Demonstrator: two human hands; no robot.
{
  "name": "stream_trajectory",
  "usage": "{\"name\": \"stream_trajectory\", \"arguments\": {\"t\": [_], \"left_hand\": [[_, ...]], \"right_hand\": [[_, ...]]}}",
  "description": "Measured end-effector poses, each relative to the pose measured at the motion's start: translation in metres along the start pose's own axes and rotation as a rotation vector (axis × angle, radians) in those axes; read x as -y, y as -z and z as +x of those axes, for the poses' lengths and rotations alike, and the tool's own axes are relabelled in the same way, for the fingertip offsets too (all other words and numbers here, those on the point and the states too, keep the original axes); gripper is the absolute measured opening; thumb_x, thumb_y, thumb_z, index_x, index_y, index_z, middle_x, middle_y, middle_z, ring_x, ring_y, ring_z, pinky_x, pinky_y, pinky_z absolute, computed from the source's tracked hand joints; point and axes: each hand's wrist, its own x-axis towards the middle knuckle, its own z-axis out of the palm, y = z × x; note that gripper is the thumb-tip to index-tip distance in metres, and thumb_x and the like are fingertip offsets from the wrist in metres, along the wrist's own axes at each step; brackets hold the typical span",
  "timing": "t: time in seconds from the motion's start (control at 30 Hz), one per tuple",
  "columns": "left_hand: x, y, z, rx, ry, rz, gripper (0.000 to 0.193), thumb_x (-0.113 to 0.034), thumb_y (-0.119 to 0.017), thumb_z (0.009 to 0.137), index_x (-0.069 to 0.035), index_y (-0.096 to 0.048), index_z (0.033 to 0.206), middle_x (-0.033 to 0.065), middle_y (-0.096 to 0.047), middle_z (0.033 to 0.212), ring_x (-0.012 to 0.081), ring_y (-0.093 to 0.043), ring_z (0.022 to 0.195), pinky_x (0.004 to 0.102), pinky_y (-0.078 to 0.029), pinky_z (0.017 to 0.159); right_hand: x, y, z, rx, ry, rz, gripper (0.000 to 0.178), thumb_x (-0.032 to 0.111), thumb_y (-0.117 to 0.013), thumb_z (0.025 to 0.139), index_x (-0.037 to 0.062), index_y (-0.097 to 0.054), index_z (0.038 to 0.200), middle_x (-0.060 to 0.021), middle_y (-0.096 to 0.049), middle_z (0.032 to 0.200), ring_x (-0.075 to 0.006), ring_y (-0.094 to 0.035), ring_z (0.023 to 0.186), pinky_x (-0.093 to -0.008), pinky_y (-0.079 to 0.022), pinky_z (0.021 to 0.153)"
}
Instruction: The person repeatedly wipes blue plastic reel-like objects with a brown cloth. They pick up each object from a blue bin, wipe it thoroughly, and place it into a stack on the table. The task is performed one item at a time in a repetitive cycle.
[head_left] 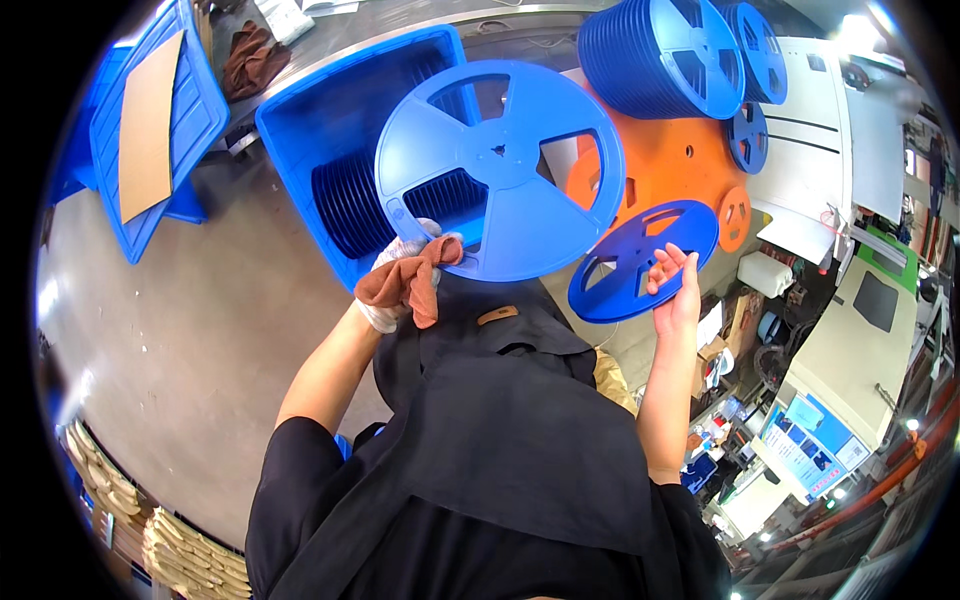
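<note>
My left hand (407, 262), in a white glove, is closed on a brown cloth (403, 283) and on the lower left rim of a large light-blue plastic reel flange (530, 205). The round flange has wide cut-outs and a small centre hole, and it faces me. My bare right hand (676, 290) is turned palm up with its fingers apart and slightly bent. Just behind those fingers is a second, darker blue reel flange (625, 262), tilted. Whether the fingers touch it I cannot tell.
Behind the light-blue flange a blue bin (290, 105) holds a row of dark blue flanges (345, 205). Stacked blue flanges (625, 60) stand on an orange surface (665, 150) at the far right. A blue lid with cardboard (150, 125) leans at the left; a brown rag (252, 62) lies nearby.
</note>
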Motion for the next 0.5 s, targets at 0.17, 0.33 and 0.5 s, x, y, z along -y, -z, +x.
{"name": "stream_trajectory", "arguments": {"t": [0.17, 0.33, 0.5], "left_hand": [[0.015, 0.002, 0.004, -0.034, -0.386, 0.502, 0.023, -0.033, -0.048, 0.095, -0.015, -0.043, 0.108, -0.0063, -0.056, 0.107, 0.0036, -0.048, 0.078, 0.0167, -0.038, 0.065], [0.039, 0.006, 0.010, -0.591, -1.533, 2.198, 0.026, -0.008, -0.054, 0.094, 0.001, -0.051, 0.118, 0.0185, -0.060, 0.113, 0.0261, -0.062, 0.105, 0.0299, -0.052, 0.090], [0.022, -0.032, -0.024, -0.491, -1.568, 1.900, 0.020, -0.007, -0.050, 0.095, -0.002, -0.050, 0.114, 0.0166, -0.060, 0.111, 0.0270, -0.063, 0.101, 0.0333, -0.055, 0.086]], "right_hand": [[-0.010, 0.007, -0.001, -0.094, -0.080, -0.114, 0.042, 0.046, -0.055, 0.093, 0.0078, -0.059, 0.110, -0.0035, -0.059, 0.105, -0.0171, -0.060, 0.088, -0.0278, -0.043, 0.057], [-0.021, 0.013, -0.008, 0.015, -0.097, -0.025, 0.041, 0.045, -0.049, 0.097, 0.0069, -0.058, 0.108, -0.0033, -0.057, 0.113, -0.0265, -0.062, 0.102, -0.0260, -0.042, 0.055], [-0.037, 0.023, -0.011, 0.070, -0.074, 0.035, 0.043, 0.045, -0.043, 0.099, 0.0051, -0.054, 0.112, -0.0070, -0.050, 0.127, -0.0269, -0.063, 0.099, -0.0246, -0.042, 0.050]]}}
